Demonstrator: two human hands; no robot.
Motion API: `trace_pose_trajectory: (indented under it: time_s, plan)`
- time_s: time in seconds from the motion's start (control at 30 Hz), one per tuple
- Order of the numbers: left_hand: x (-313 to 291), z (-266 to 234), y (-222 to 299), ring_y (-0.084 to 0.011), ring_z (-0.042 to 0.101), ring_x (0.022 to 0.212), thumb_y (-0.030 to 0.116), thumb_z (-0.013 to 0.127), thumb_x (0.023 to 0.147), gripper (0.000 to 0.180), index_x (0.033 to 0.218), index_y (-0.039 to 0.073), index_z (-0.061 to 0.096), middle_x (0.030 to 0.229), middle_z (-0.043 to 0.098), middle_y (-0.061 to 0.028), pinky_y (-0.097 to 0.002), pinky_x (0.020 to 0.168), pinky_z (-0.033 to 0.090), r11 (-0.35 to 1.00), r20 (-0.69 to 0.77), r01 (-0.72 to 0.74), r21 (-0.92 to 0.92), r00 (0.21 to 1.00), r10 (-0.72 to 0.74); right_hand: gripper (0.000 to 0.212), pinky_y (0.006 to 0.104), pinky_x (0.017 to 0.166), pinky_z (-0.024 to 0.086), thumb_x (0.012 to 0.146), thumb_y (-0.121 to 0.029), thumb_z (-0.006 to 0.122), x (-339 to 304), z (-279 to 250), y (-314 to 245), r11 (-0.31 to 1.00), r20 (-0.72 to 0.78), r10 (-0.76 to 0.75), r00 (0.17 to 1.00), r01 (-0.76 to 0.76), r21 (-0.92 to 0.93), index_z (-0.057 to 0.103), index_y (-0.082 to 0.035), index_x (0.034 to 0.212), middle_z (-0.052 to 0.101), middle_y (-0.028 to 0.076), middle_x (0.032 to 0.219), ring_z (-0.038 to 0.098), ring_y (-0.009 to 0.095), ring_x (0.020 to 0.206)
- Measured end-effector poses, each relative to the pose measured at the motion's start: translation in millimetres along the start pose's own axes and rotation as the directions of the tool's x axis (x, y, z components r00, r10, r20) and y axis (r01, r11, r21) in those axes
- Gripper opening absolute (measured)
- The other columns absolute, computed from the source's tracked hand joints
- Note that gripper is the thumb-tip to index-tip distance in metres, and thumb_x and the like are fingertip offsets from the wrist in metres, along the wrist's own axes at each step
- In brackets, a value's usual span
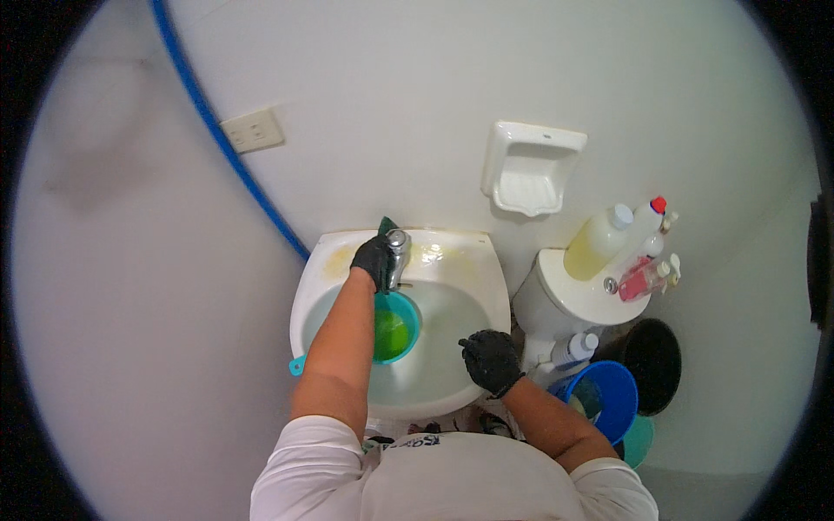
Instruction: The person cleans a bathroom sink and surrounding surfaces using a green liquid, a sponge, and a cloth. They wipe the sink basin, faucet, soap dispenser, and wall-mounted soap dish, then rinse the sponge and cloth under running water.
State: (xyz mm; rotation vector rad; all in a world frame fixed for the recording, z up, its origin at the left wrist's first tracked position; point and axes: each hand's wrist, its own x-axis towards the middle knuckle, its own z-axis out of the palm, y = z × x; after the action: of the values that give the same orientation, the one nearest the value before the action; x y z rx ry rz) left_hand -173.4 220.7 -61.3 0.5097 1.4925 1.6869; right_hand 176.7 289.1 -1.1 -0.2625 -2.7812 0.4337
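My left hand [373, 263], in a black glove, is closed at the left side of the chrome faucet [398, 252]. A dark green scouring pad [387, 225] sticks out past its fingers, at the back of the faucet. Below, in the white sink [452, 382], sits a turquoise dipper [415, 326] with bright green in its bottom; my left forearm hides part of it, and its handle [298, 365] shows at the left rim. Over the sink's right rim hovers my right hand [492, 360], also black-gloved, fingers curled in, with nothing visible in them.
Yellowish liquid [341, 260] is smeared on the sink's back ledge. Several bottles, one with yellow liquid [593, 245], stand on the toilet tank [556, 291] at right. Blue [627, 401] and black [665, 369] buckets sit below. A blue hose [208, 117] runs along the left wall.
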Motion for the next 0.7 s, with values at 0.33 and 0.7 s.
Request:
trace_pose_trajectory:
  time_s: [0.33, 0.7]
  plan:
    - [-22, 10, -7, -0.0188, 0.054, 0.094, 0.037, 0.038, 0.094, 0.039, 0.111, 0.006, 0.055, 0.102, 0.06, -0.0065, -0.031, 0.085, 0.041, 0.878, 0.207, 0.034, -0.477, 0.976, 0.075, 0.013, 0.0451, 0.054, 0.042, 0.073, -0.02, 0.057, 9, 13, 15, 0.998, -0.115, -0.043, 0.992, 0.049, 0.047, 0.065, -0.012, 0.069, 0.056, 0.01, 0.06, 0.056, 0.029, 0.059]
    - [-19, 41, 58, -0.0234, 0.058, 0.088, 0.058, 0.033, 0.091, 0.061, 0.088, 0.004, 0.061, 0.091, 0.063, -0.0137, -0.0351, 0.085, 0.045, 0.95, 0.032, 0.075, -0.304, 0.997, -0.069, 0.012, 0.0447, 0.053, 0.043, 0.071, -0.019, 0.057, 10, -1, 12, 0.993, -0.1, -0.015, 0.995, 0.027, 0.118, 0.061, -0.009, 0.065, 0.056, 0.011, 0.058, 0.056, 0.029, 0.059]
